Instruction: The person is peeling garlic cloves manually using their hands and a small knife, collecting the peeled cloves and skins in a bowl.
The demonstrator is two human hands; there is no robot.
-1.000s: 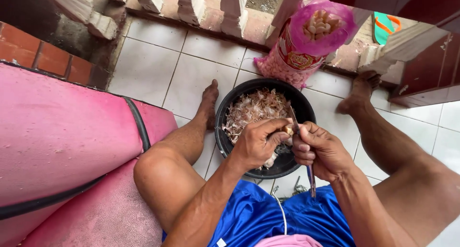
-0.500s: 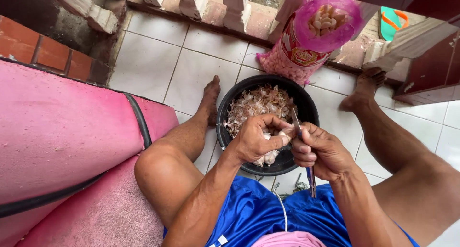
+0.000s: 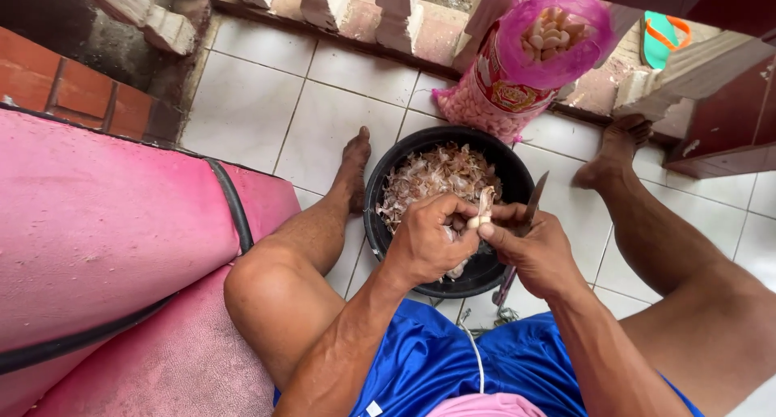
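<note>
A garlic clove [image 3: 482, 211] is pinched between the fingertips of both hands just right of the frame's centre, directly over the near rim of the bowl [image 3: 380, 223]. The left hand [image 3: 428, 241] is clenched around the clove's lower end; the right hand [image 3: 535, 251] is closed on a knife [image 3: 529, 211], whose blade points up and to the right while the thumb presses against the clove. A strip of papery skin is seen standing up from the clove's top.

The step in hand is judged to be peeling: skin is being pulled away. The next move calls for the loosened skin to be stripped fully and dropped into the bowl, with the blade kept clear of the fingers.

The black bowl, filled with skins [image 3: 436, 174], is set on the tiled floor [image 3: 267, 102] between the bare feet. A pink bag [image 3: 533, 57] of cloves is propped at the upper right, behind the bowl. A pink cushion [image 3: 105, 247] fills the left of the frame.
</note>
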